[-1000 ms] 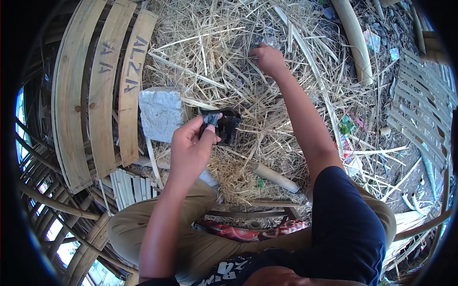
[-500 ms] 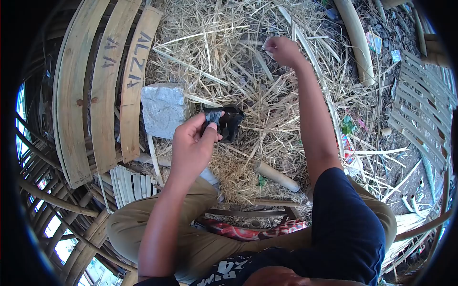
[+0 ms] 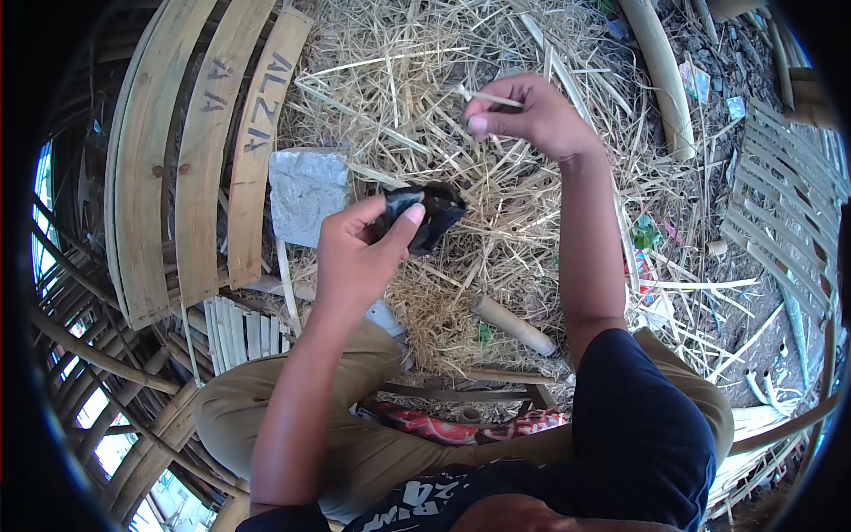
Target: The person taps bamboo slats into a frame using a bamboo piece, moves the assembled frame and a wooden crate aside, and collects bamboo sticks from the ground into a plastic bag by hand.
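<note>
A small black plastic bag (image 3: 436, 232), its mouth partly open, is pinched between the thumb and fingers of my left hand (image 3: 363, 253), beside a grey stone block. Up and to the right, my right hand (image 3: 541, 115) is closed on a thin pale stick (image 3: 496, 99) that pokes out leftward between its fingers. The stick has a small light tip. Loose straw (image 3: 496, 204) lies beneath both hands. What is inside the bag cannot be made out.
The grey stone block (image 3: 308, 197) sits left of the bag, near curved wooden slats (image 3: 257, 151) with writing. A short bamboo piece (image 3: 514, 326) lies in front of my legs. A thick bamboo pole (image 3: 660, 75) is at the upper right, a slatted bamboo panel (image 3: 784, 182) farther right.
My right hand has come back and turned, and the thin stick now shows in it. My left hand has shifted slightly right with the black bag, which is spread wider.
</note>
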The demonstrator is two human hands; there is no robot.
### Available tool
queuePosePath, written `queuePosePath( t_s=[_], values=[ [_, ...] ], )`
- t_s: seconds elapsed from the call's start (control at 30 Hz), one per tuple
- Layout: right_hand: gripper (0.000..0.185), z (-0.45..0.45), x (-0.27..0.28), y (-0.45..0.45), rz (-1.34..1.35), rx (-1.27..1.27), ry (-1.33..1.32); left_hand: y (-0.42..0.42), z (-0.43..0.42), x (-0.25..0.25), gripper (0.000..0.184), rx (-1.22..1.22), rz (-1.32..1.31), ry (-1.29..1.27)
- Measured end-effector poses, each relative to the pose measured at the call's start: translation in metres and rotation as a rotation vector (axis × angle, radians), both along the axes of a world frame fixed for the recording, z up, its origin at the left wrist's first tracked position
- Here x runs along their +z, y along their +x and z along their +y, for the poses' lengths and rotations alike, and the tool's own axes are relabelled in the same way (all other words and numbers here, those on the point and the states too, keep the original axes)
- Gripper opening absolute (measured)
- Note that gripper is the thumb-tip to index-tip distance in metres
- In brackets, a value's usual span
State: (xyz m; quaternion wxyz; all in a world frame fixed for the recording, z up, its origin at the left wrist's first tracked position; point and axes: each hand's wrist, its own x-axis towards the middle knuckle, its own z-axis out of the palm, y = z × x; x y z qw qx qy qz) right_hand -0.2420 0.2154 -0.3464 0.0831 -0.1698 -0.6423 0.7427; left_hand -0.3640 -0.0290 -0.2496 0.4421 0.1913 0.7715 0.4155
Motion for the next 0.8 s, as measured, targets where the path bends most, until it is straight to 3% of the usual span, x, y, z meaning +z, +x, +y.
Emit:
queuePosePath(
  t_s=[0.17,0.4,0.6,0.67,0.7,0.77,0.8],
  values=[
    [0.019,-0.041,0.014,-0.014,0.064,0.208,-0.106,0.002,-0.001,0.008,0.027,-0.001,-0.023,0.005],
    [0.018,-0.066,0.019,-0.015,0.077,0.258,-0.095,0.003,-0.011,0.005,0.023,0.033,0.049,-0.016],
    [0.019,-0.025,0.018,0.007,-0.051,0.091,0.189,0.005,-0.006,0.007,0.027,0.127,0.091,-0.026],
    [0.025,0.005,0.028,0.031,-0.162,-0.41,0.183,0.003,-0.007,0.005,0.028,0.135,0.092,-0.024],
    [0.031,0.027,0.019,0.036,-0.645,-0.686,0.542,0.002,-0.007,0.004,0.027,0.126,0.093,-0.038],
    [0.04,0.045,0.013,0.048,-0.945,-1.024,1.13,0.002,-0.008,0.004,0.025,0.108,0.092,-0.07],
    [0.044,0.045,0.018,0.056,-0.735,-1.094,1.346,0.004,-0.008,0.004,0.025,0.113,0.08,-0.07]
  ],
)
